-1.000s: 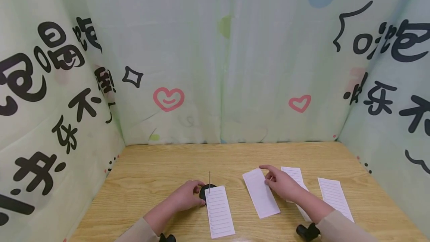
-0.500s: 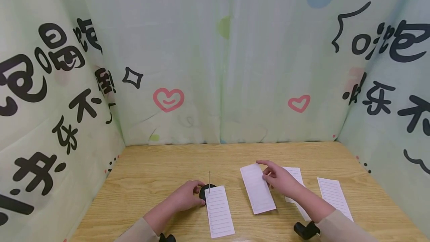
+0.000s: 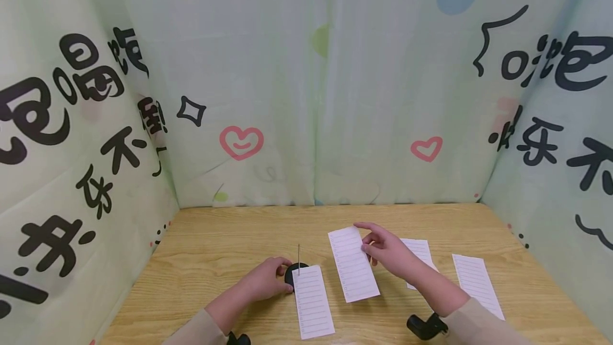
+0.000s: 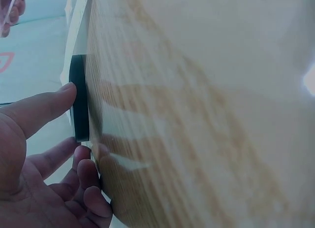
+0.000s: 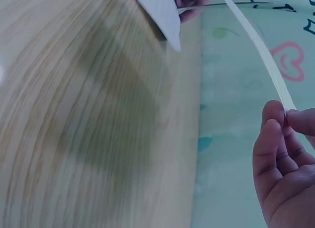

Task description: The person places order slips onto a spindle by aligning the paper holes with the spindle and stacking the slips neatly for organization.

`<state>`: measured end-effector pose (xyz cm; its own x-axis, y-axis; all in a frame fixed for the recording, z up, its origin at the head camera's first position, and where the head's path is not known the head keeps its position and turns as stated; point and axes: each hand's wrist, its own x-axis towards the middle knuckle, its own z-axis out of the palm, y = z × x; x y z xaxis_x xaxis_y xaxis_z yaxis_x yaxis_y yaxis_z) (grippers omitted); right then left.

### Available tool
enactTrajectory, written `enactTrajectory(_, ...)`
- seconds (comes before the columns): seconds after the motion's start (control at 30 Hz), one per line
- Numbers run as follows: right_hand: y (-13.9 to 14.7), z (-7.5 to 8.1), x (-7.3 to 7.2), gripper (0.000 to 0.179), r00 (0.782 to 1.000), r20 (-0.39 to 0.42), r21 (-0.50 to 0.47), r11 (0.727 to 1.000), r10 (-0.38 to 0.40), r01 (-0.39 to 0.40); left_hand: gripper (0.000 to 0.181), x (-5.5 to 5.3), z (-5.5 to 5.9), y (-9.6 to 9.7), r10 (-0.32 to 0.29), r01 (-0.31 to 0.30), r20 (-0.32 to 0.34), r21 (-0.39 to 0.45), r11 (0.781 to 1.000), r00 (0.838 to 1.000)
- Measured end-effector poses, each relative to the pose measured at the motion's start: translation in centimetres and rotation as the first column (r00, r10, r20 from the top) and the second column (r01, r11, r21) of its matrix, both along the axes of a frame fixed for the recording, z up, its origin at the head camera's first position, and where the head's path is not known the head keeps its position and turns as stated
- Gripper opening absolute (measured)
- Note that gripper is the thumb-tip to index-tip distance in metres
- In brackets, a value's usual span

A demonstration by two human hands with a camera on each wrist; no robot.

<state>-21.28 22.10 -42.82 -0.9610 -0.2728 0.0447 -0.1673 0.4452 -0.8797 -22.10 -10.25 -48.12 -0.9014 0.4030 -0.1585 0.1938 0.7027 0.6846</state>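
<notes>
Your right hand (image 3: 385, 249) has a narrow grip, thumb and fingers pinching the edge of a lined sheet (image 3: 351, 268) raised above the wooden surface (image 3: 230, 233). Your left hand (image 3: 265, 279) holds a round black base (image 3: 289, 276) by its rim. A thin spike (image 3: 299, 254) stands upright from it; a second sheet (image 3: 313, 305) overlaps the base. Farther right lie a third sheet (image 3: 421, 252) and a fourth sheet (image 3: 478, 285).

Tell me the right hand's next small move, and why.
Probably carry the raised sheet left until its top edge is over the spike: the right hand pinches it clear of the table, the left hand holds the black base, and another sheet lies at the spike's foot.
</notes>
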Motion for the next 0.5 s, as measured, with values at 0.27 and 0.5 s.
enactTrajectory(0.27,-1.7,0.7,0.3,0.051,0.999,-0.011,-0.068,0.997,0.046,-0.046,0.052,0.0,0.0,0.0,-0.006,0.006,0.0,0.011,1.0,1.0)
enactTrajectory(0.5,-3.5,1.2,0.5,0.051,0.997,-0.011,-0.117,0.99,0.081,-0.082,0.052,0.3,0.2,0.0,0.002,-0.002,0.001,0.01,1.0,1.0)
